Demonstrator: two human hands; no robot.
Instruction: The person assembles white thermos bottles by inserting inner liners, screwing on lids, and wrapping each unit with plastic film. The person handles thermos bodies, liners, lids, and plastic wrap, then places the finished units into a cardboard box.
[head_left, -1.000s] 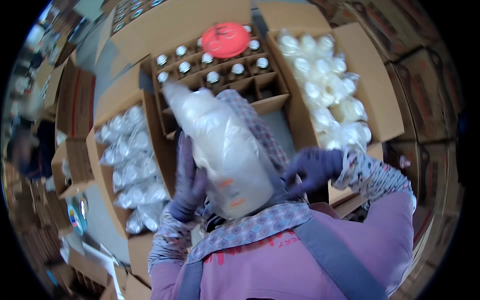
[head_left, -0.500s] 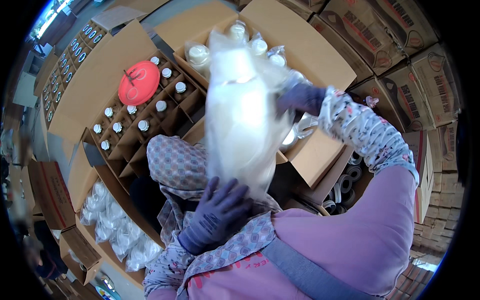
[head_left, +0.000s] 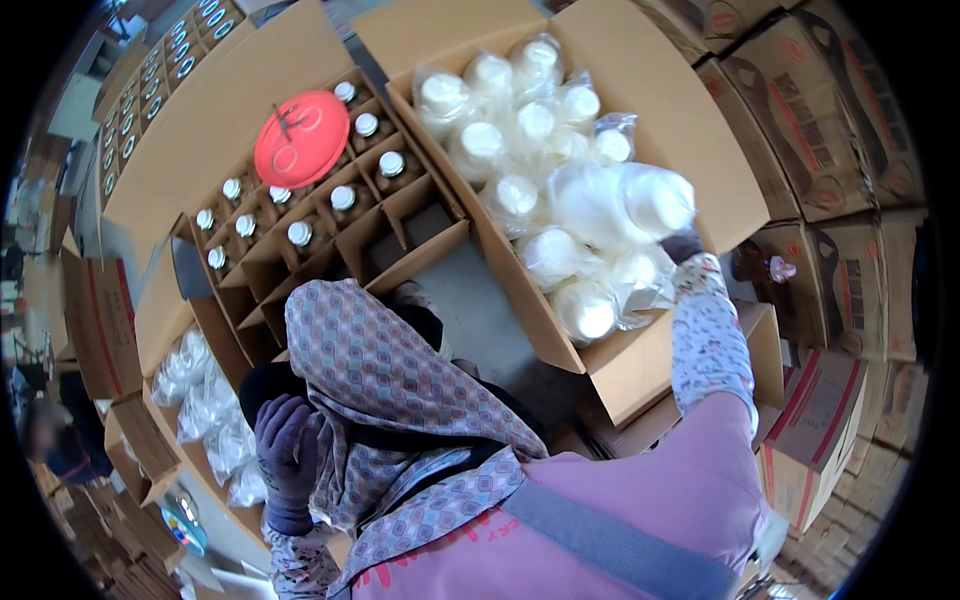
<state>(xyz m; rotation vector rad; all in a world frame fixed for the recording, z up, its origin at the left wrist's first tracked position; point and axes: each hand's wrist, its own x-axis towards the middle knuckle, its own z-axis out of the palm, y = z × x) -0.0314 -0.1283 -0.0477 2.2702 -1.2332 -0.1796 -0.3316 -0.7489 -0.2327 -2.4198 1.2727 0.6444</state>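
Note:
Over the box of bagged white bottles, my right hand [head_left: 683, 245] is mostly hidden behind a white bottle in a clear plastic bag [head_left: 625, 205]. The hand closes on the lower side of that bottle, which lies tilted over the others. Several more bagged white bottles [head_left: 480, 145] stand close together in the open cardboard box [head_left: 515, 295]. My left hand [head_left: 288, 450], in a purple glove, is raised beside my apron-covered knee [head_left: 370, 350]. Its fingers are curled in, and nothing shows in them.
At left stands a divided carton [head_left: 420, 245] with several white-capped bottles [head_left: 300, 233] and a red round lid [head_left: 300, 138] on top, scissors [head_left: 285, 122] lying on it. Clear plastic bags [head_left: 215, 430] fill a box near my left arm. Stacked cartons [head_left: 790, 130] line the right side.
My right hand has carried the bagged bottle from in front of me to the right, over the box. My left hand has moved left, off my lap, and its fingers have curled.

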